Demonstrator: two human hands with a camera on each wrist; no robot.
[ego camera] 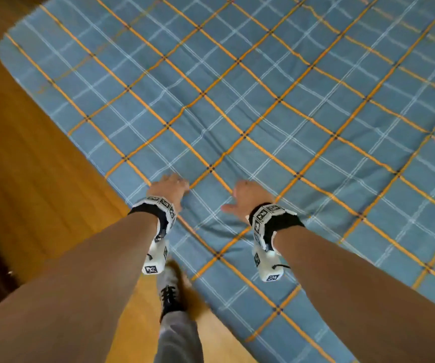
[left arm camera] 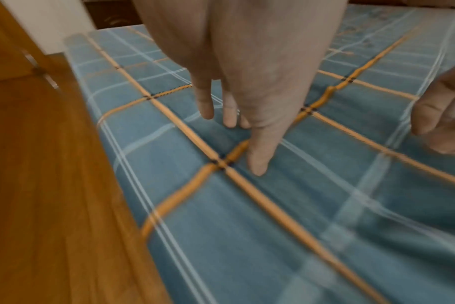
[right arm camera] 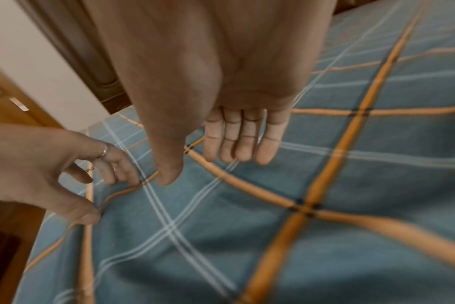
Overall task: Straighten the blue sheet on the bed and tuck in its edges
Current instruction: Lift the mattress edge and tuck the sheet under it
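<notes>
Forearms over blue sheet [ego camera: 289, 100]; wood floor [ego camera: 28, 166] beside bed.

The blue sheet [ego camera: 276, 106] is checked with orange lines and thinner white ones. It lies spread over the bed [ego camera: 420, 289], covering the whole top and hanging down over the near edge and the left side. Most of the cloth lies fairly flat, but shallow creases fan out across the middle from the near edge. The far left corner is rounded over the mattress. Along the near edge the cloth bunches in soft folds.
</notes>
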